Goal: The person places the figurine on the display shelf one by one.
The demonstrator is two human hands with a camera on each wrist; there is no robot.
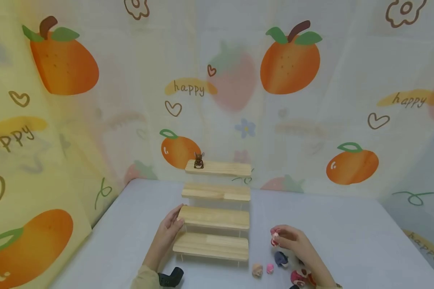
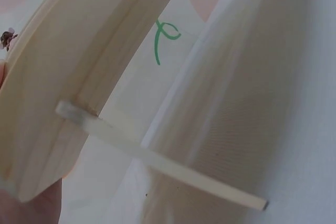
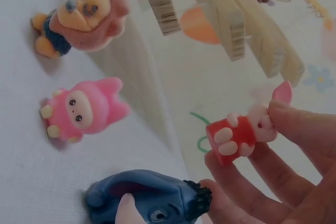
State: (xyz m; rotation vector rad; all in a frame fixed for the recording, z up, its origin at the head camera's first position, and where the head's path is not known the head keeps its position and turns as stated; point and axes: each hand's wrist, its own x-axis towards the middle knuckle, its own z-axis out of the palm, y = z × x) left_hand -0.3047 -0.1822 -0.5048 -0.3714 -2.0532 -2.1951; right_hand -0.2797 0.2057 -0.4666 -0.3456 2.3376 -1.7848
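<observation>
My left hand holds the left end of a wooden shelf tier, the second from the bottom of a stepped shelf. In the left wrist view the underside of a board and a thin leg show, with most of the hand hidden. To the right of the shelf, my right hand pinches a small pink-and-red piglet figurine between thumb and fingers, above the table. Just below that hand lies a blue donkey figurine. A small brown figurine with large ears sits on the top tier's left end.
A tan lion-like figurine and a pink hooded figurine stand on the white table by the shelf's right side. A red-and-white figure lies under the right forearm. Patterned cloth hangs behind the table.
</observation>
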